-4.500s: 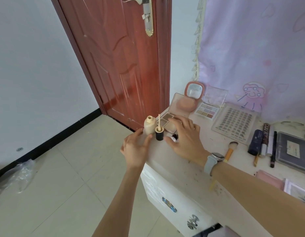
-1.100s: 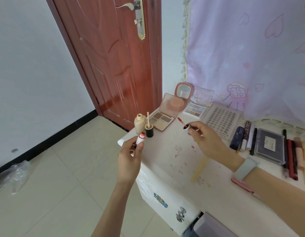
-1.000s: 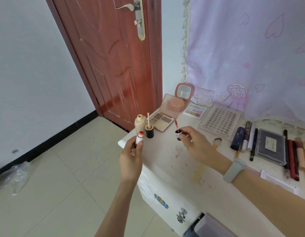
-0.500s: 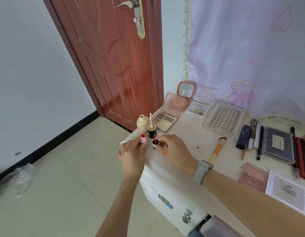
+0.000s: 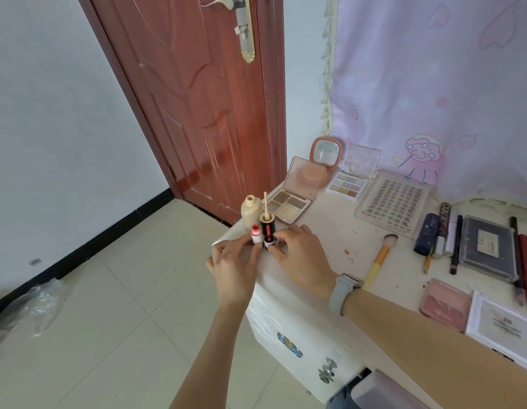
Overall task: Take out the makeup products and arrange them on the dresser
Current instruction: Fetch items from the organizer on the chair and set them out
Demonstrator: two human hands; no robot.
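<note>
Your left hand (image 5: 232, 267) pinches a small red tube (image 5: 256, 235) and holds it upright at the corner of the dresser (image 5: 330, 249). Your right hand (image 5: 300, 255) pinches its black cap (image 5: 268, 242), which stands just beside the tube at 3 o'clock with its red wand pointing up. Both sit right at the dresser's edge.

Just behind them, at 12 o'clock, stand a beige bottle (image 5: 250, 214) and a second black cap (image 5: 267, 223) with a pale wand sticking up. Further back at 1 o'clock lies an open palette (image 5: 289, 205), then a pink mirror compact (image 5: 325, 152) and a pastel palette (image 5: 347, 185).

At 3 o'clock from your hands lies a brush (image 5: 380, 255) with a yellow handle. Past it you see a clear tray (image 5: 395, 202), a row of tubes and pencils, and a dark case (image 5: 486, 249). A pink blush (image 5: 445, 304) lies near your right arm.
</note>
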